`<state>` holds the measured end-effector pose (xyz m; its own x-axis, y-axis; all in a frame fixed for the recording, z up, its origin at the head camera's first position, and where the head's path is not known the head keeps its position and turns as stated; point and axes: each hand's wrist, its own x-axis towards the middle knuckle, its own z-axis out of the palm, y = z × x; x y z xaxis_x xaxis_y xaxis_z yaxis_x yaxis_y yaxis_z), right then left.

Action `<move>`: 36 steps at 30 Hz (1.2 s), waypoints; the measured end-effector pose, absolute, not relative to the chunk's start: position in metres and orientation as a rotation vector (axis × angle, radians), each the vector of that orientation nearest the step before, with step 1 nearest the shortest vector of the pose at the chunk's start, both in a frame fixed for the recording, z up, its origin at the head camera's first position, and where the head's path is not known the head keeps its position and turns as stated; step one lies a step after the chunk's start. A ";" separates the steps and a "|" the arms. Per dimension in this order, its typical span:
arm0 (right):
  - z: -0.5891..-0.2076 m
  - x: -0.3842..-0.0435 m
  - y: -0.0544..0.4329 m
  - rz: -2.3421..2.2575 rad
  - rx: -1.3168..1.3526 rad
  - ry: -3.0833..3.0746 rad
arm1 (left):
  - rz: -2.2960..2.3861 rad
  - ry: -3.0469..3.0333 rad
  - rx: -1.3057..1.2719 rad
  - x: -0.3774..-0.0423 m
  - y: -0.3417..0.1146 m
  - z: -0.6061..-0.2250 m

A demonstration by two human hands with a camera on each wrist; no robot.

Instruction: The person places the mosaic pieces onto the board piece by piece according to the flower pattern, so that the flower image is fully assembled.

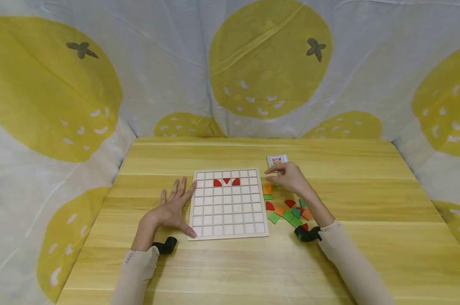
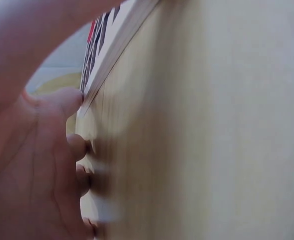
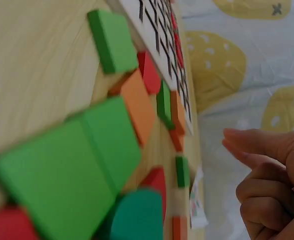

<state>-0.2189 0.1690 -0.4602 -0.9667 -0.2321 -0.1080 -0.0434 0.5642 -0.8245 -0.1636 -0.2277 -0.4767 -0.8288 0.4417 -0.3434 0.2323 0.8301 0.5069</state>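
A square wooden grid board (image 1: 228, 231) lies on the table. Two red quarter-circle pieces (image 1: 217, 183) and a red triangle piece (image 1: 226, 181) between them sit in one of its upper rows. My left hand (image 1: 170, 210) is spread at the board's left side, its thumb on the near corner and its index finger at the edge higher up. Over the loose pieces, beside the board's upper right, hovers my right hand (image 1: 289, 178). Its thumb and index finger stand slightly apart with nothing visible between them; the other fingers are curled in the right wrist view.
Right of the board lie loose green squares (image 1: 288, 216), orange pieces (image 1: 279, 210), red pieces (image 1: 289, 203) and teal pieces (image 1: 296, 212), some overlapping. A small pattern card (image 1: 277, 159) lies behind the right hand. A lemon-print cloth (image 1: 169, 63) hangs around the wooden table (image 1: 222, 271).
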 end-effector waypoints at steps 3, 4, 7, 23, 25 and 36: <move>-0.462 -0.210 0.200 -1.356 -0.159 2.595 | 0.643 2.557 0.503 -0.164 -0.230 -0.475; -0.463 -0.208 0.209 -1.351 -0.136 2.599 | 0.648 2.556 0.505 -0.164 -0.230 -0.475; -0.468 -0.200 0.232 -1.314 -0.106 2.613 | 0.659 2.547 0.504 -0.164 -0.230 -0.474; -0.482 -0.194 0.265 -1.279 -0.068 2.560 | 0.632 2.535 0.494 -0.173 -0.229 -0.477; -0.483 -0.194 0.266 -1.270 -0.058 2.564 | 0.648 2.529 0.498 -0.173 -0.228 -0.478; -0.485 -0.192 0.272 -1.296 -0.018 2.554 | 0.640 2.515 0.493 -0.175 -0.228 -0.476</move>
